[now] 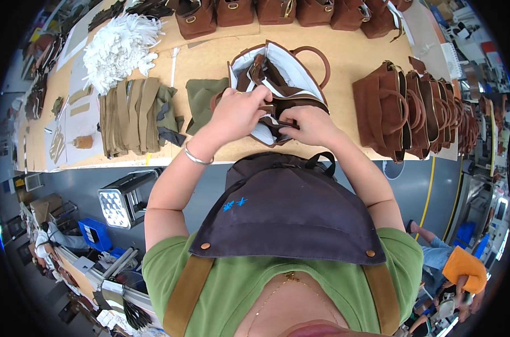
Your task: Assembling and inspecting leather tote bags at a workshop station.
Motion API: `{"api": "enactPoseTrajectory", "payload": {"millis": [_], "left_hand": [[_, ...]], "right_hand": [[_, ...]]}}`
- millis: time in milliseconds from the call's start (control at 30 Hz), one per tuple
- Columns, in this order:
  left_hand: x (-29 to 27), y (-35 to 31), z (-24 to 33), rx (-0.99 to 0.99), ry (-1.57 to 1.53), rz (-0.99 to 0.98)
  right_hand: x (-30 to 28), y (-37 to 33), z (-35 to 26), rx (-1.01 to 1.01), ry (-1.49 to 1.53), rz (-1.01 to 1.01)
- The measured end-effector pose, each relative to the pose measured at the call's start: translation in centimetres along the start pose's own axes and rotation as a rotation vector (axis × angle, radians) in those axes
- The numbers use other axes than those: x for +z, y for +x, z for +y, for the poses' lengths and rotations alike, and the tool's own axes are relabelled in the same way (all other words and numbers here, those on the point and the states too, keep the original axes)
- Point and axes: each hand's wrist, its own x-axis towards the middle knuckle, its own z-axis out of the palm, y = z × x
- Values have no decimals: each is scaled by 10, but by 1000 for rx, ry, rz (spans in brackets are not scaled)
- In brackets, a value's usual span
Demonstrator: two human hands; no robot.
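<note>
A brown handbag (pixel 293 51) with pale lining stands wide open on the table before me, its curved handle (pixel 326 67) sticking out at the far right. My left hand (pixel 241 112) is closed at the bag's near left side, thumb and fingers pinching a brown part at the opening. My right hand (pixel 312 124) reaches over the near right edge, its fingers pinched on a dark strip inside the opening. The hands are a short gap apart. Which exact part each fingertip grips is partly hidden by the fingers.
Olive cloth (pixel 201 98) lies left of the bag, beside stacked olive-brown strips (pixel 128 118). Farther left is a heap of white strips (pixel 120 48). Finished-looking brown handbags (pixel 378 106) stand in a row at right; others (pixel 235 14) line the far edge. A metal stool (pixel 117 208) stands below.
</note>
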Motion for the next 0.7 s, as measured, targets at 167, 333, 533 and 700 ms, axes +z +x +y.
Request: {"api": "enactPoseTrajectory", "payload": {"millis": [167, 333, 533, 700], "left_hand": [[11, -29, 14, 377, 349, 22], [19, -32, 9, 330, 515, 43], [-66, 10, 39, 352, 274, 168], [-77, 21, 35, 357, 196, 48]], "right_hand": [[1, -2, 3, 31, 3, 45], [-8, 2, 3, 2, 68, -31], [-87, 13, -8, -190, 449, -58], [-94, 16, -14, -354, 382, -3]]}}
